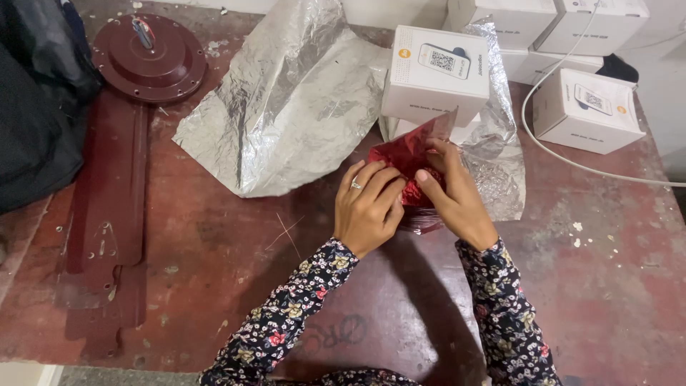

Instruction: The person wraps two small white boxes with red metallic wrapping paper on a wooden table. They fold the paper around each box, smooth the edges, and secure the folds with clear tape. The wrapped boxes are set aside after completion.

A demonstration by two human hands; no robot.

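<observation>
Both hands work on one small bundle of red foil wrap (409,168) near the middle of the table (214,243). The left hand (368,207) lies palm down with its fingers curled loosely together; the fingertips press onto the near left side of the red wrap, and a ring shows on one finger. The right hand (454,193) is closed on the wrap from the other side: its thumb and forefinger pinch the crinkled red sheet, and the remaining fingers fold around the edge of the bundle. The two hands nearly meet, fingertips just beside each other over the wrap.

The red foil wrap sits between the hands and rises beyond them. One loose corner stands up and points away from the person, tilted slightly to the right, so its long axis runs roughly from the hands toward the far edge of the table. What lies inside the wrap cannot be made out.

Just beyond the hands, touching or nearly touching the raised red corner, stands a white box (436,75). A large crumpled sheet of silver foil (286,107) spreads beyond and to the left of the left hand. More white boxes (586,107) stand well to the right of the right hand, with a white cable (564,157) curving beside them. Far left of the left hand lie a dark red fan blade (107,193) and a round dark red motor housing (148,53).
</observation>
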